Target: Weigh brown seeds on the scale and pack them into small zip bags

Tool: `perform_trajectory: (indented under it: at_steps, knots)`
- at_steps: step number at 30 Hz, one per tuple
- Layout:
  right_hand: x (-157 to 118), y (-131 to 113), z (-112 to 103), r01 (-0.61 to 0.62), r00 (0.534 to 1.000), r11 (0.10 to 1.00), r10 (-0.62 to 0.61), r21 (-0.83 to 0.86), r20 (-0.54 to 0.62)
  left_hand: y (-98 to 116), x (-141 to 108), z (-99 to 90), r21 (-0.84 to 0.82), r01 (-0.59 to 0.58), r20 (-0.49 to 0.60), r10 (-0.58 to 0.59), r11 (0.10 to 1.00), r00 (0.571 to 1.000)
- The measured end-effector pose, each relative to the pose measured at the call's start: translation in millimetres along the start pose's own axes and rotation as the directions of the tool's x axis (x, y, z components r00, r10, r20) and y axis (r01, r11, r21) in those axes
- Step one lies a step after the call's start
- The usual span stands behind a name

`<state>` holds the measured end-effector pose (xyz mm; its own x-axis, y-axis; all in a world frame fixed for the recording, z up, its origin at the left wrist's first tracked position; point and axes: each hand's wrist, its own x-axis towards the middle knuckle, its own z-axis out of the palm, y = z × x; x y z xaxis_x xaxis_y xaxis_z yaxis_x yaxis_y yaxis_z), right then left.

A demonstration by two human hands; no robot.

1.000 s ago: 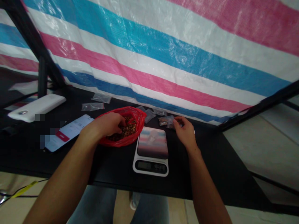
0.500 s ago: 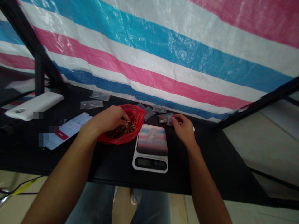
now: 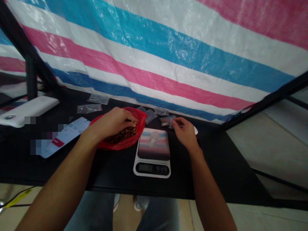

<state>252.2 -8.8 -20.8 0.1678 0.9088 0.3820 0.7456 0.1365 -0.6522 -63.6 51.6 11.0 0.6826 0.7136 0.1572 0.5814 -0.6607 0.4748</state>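
**Left hand** (image 3: pixel 110 123): curled into the red plastic bag (image 3: pixel 120 147), narrow pinch among the brown pieces (image 3: pixel 122 135); can't tell if it's got any!
**Right hand** (image 3: pixel 185 133): narrow pinch on the small clear bag (image 3: pixel 165 121).
**Digital scale** (image 3: pixel 152 168): between the hands, just beside the red bag.
**Risk**: a tipped red bag could spill pieces.
**Edges**: tight at the scale; the black table (image 3: pixel 216 173) runs on rightward.
**Far**: striped tarp (image 3: pixel 154 57).
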Motion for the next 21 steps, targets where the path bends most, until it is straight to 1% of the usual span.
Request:
perform_trajectory:
  at_steps: [3,5,8,10,15,21]
  knots:
    - [-1,0,1,0.009,1.0,1.0,-0.009,0.0,0.003,18,5,8.1,-0.108,-0.122,-0.105,0.111,0.987,0.988]
    - [-1,0,2,0.009,1.0,1.0,-0.009,-0.003,0.008,34,10,15.1,-0.171,-0.176,-0.137,0.153,0.97,0.979]
    - [-1,-1,2,0.006,1.0,1.0,-0.006,0.005,0.019,54,15,25.9,-0.215,-0.269,-0.124,0.247,0.939,0.961]
    - [-2,-3,2,0.007,1.0,1.0,-0.008,0.019,0.025,62,17,31.8,-0.198,-0.299,-0.09,0.286,0.933,0.954]
    - [-3,-6,1,0.021,1.0,0.999,-0.021,0.031,0.017,63,21,38.6,-0.127,-0.299,-0.044,0.296,0.946,0.954]
    - [-3,-4,0,0.049,0.999,0.998,-0.049,0.031,0.012,61,20,38.3,-0.117,-0.316,-0.051,0.312,0.942,0.949]
